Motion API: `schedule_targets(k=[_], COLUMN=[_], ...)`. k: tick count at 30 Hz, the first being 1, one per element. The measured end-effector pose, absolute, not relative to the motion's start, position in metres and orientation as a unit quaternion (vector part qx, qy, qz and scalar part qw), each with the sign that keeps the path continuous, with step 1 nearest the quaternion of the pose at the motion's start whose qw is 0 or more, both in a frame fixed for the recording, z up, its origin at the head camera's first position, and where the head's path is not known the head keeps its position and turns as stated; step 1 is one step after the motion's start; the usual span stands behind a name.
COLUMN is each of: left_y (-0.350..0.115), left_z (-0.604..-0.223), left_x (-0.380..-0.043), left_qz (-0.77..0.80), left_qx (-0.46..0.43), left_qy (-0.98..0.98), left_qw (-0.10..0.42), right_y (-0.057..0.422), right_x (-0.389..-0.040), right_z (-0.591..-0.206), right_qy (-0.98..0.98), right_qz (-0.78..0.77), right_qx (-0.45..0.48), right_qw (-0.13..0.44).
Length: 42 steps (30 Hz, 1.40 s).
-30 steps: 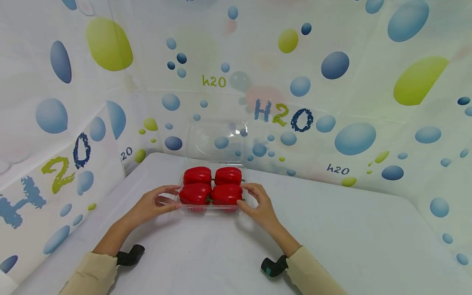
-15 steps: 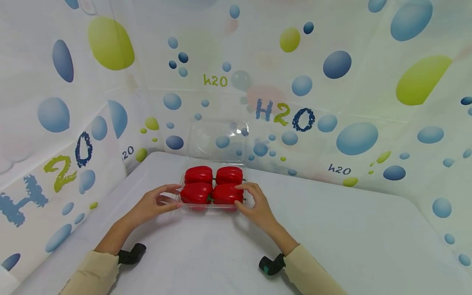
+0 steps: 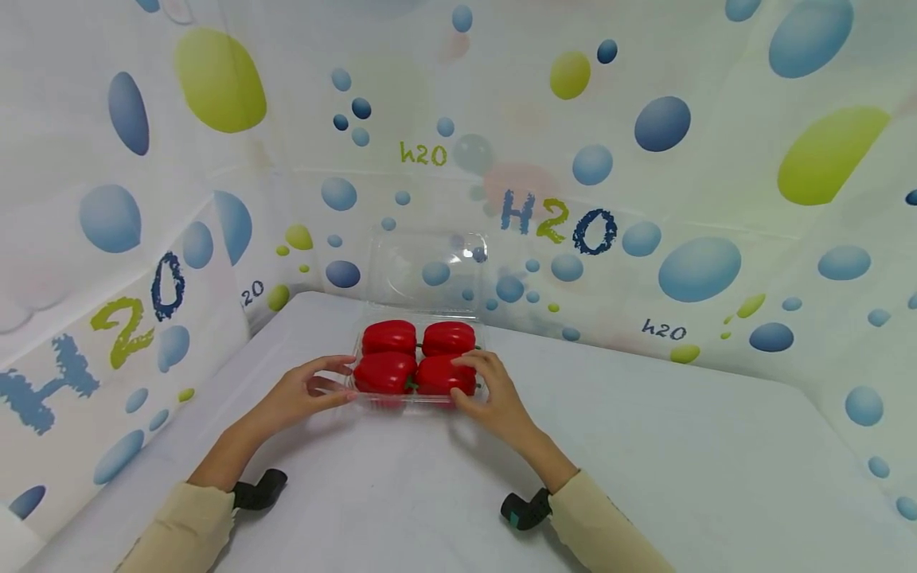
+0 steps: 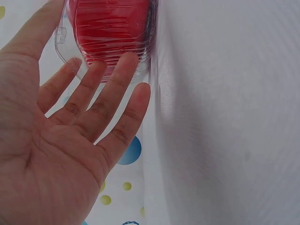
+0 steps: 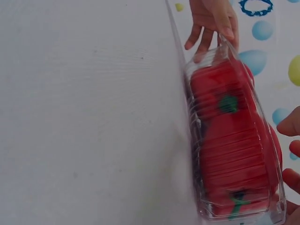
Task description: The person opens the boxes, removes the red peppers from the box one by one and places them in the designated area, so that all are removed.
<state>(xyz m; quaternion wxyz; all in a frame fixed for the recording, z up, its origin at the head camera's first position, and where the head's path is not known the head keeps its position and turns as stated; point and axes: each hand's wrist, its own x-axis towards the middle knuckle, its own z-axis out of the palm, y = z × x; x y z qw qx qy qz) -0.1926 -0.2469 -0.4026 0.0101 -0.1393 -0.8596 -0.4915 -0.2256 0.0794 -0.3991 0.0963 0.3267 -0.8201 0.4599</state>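
Note:
A clear plastic clamshell box [image 3: 408, 399] sits on the table, its lid [image 3: 401, 270] raised at the back. Inside lie several red bell peppers [image 3: 389, 337] with green stems, in two rows. My left hand [image 3: 301, 392] is at the box's left end, thumb at the front rim and fingers spread along the side wall; the left wrist view shows these fingers [image 4: 112, 91] loosely extended. My right hand [image 3: 501, 402] reaches over the front right pepper [image 3: 435, 376], thumb and fingers apart around it. In the right wrist view, a gap shows between its fingers [image 5: 291, 123] and the peppers.
A white cloth [image 3: 645, 461] covers the table. Behind and to the left hangs a white curtain [image 3: 530, 119] printed with blue and green spots and "H2O". Black wrist-worn devices [image 3: 261, 489] stick out from both cuffs.
My right hand has shifted slightly left, from the box's right edge to over the front right pepper. The left hand stays at the box's left end. The head view has shifted a little.

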Motion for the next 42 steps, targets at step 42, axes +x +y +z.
schedule_targets(k=[42], left_y=[-0.248], left_z=[-0.407], left_x=[-0.194], left_qz=[-0.494], left_qx=[-0.149], left_qy=[-0.857], left_qw=[0.015], right_y=[0.064], right_x=[-0.23], right_z=[-0.383], right_qy=[-0.904], right_qz=[0.325], right_qx=[0.271], right_qw=[0.063])
